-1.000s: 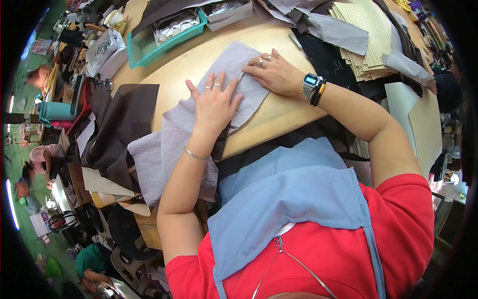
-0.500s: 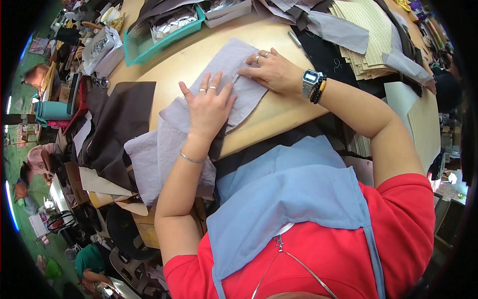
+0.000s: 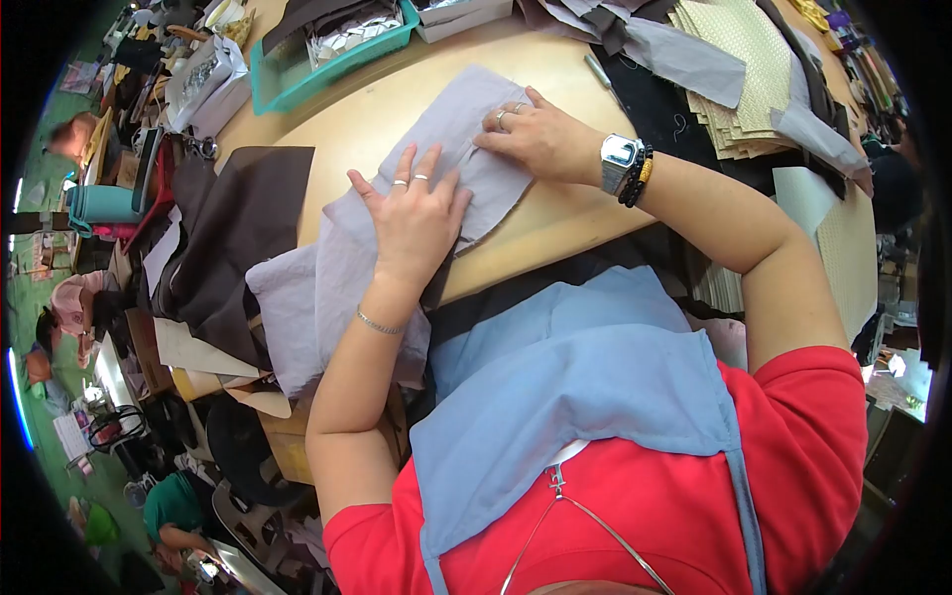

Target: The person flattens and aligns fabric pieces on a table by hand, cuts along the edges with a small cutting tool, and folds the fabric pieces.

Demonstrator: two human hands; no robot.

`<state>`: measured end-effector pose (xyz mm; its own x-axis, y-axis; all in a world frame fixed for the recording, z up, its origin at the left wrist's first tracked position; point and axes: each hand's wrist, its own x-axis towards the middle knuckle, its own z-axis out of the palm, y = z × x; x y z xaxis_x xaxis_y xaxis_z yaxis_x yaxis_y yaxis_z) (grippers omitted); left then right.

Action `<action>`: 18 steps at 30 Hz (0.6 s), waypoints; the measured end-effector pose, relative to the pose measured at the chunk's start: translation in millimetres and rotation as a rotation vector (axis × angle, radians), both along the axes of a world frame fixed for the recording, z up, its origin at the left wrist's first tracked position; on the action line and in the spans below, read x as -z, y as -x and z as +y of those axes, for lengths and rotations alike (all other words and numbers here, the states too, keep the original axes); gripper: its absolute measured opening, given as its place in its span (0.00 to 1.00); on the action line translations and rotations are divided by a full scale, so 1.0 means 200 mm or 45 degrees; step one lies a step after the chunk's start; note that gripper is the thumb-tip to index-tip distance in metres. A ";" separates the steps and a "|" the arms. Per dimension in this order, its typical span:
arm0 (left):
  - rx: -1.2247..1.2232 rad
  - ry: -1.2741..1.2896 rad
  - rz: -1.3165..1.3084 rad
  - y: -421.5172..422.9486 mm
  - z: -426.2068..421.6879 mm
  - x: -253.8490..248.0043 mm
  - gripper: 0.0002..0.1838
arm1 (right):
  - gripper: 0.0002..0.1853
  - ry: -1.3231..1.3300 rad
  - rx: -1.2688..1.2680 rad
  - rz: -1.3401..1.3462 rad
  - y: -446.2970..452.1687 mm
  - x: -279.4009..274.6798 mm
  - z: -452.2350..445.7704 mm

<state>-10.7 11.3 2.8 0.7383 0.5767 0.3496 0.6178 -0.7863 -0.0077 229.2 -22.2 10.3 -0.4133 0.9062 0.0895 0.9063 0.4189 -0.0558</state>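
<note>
A piece of pale lilac-grey cloth [image 3: 446, 109] lies flat on the pale wooden table, its lower part hanging over the near edge. My left hand [image 3: 416, 218] rests palm down on this cloth, fingers spread, with rings on two of them. To its right, my right hand [image 3: 540, 139] lies on the cloth near its right edge, fingers slightly bent and fingertips touching the fabric. Neither hand lifts the cloth. The underside of the right fingers and the thumb are partly hidden.
A teal basket [image 3: 332, 69] with small white pieces stands at the far side. Dark brown material [image 3: 243, 238] drapes at the left. A pen-like tool [image 3: 600, 74] and a stack of cream textured sheets [image 3: 739, 84] lie at the right. Another person [image 3: 178, 511] sits at lower left.
The cloth and both hands appear slightly higher in the view. My right hand's fingers have bent a little more on the cloth; my left hand stays spread on it.
</note>
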 end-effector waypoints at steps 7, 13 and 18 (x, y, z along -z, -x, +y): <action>-0.046 0.052 -0.018 0.04 -0.04 0.00 0.14 | 0.22 0.063 -0.015 0.009 0.03 -0.03 0.00; -0.118 0.072 -0.022 0.06 -0.06 0.00 0.16 | 0.21 -0.034 -0.080 -0.004 0.06 0.00 -0.01; -0.169 0.089 0.002 0.08 -0.08 -0.01 0.16 | 0.20 -0.027 -0.113 -0.021 0.10 0.02 -0.01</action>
